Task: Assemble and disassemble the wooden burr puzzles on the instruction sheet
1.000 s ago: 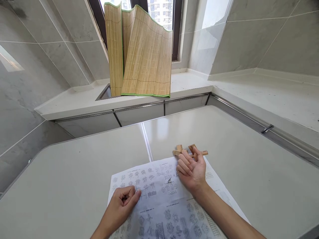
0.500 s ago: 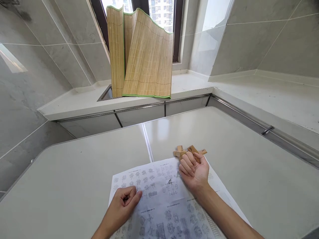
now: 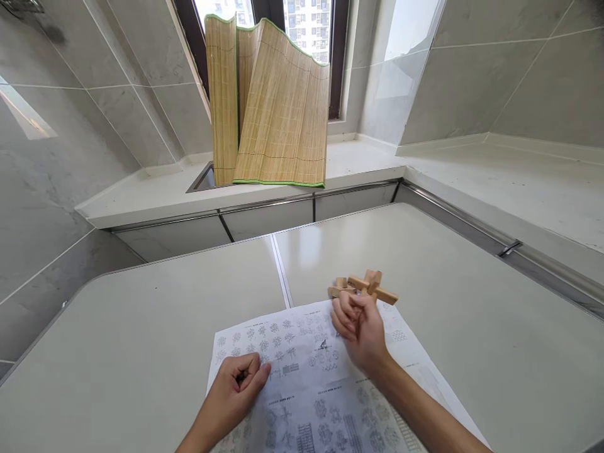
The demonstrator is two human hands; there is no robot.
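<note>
My right hand (image 3: 361, 327) is closed, with thumb and fingers gripping a cross-shaped set of wooden puzzle pieces (image 3: 372, 286) at its lower end. The cross stands up above the fingertips, its bars pointing left, right and up. Just left of it, a few loose wooden puzzle pieces (image 3: 340, 286) lie on the table beyond the paper's top edge, partly hidden by the hand. Curled into a loose fist, my left hand (image 3: 238, 387) rests on the left part of a printed instruction sheet (image 3: 302, 377); nothing shows in it. Small puzzle diagrams cover the sheet.
The pale table (image 3: 141, 352) has a metal seam (image 3: 282, 270) across it. Past its far edge runs a white ledge (image 3: 358, 160), where a folded bamboo mat (image 3: 283, 113) stands against the window. Grey tiled walls (image 3: 509, 82) rise on both sides.
My right hand has turned and shifted slightly left, and the wooden cross now stands raised and visible above its fingers. The left hand stays in place; the view shifts slightly.
</note>
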